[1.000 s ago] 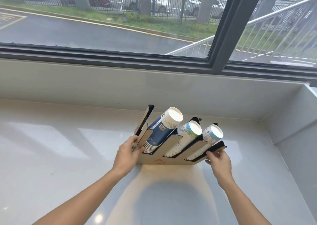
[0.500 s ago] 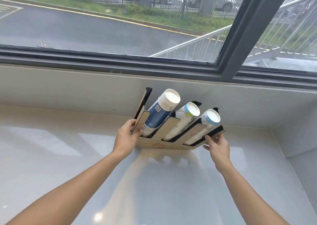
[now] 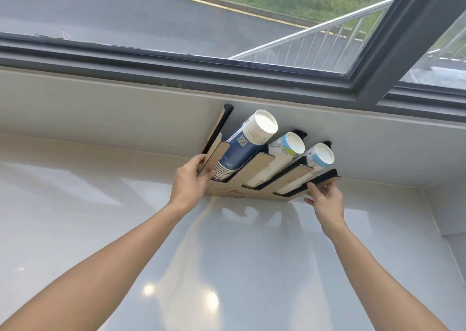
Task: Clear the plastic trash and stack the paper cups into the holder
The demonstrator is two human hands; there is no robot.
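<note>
Holder (image 3: pixel 254 179) with three cup stacks (image 3: pixel 242 149) is gripped at its ends: left hand (image 3: pixel 190 179) clasped on the left divider, right hand (image 3: pixel 325 197) pinching the right corner. Should be kept level and set down flush against the wall on the surface (image 3: pixel 227 255). No plastic trash visible.

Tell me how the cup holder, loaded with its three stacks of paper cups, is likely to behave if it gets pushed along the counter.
The cup holder looks like thin flat board, so probably light and stiff. The glossy counter suggests it would slide easily. The tall blue cup stack leans loosely in its slot and may shift on a jolt; the left hand and right hand steady both ends.
</note>
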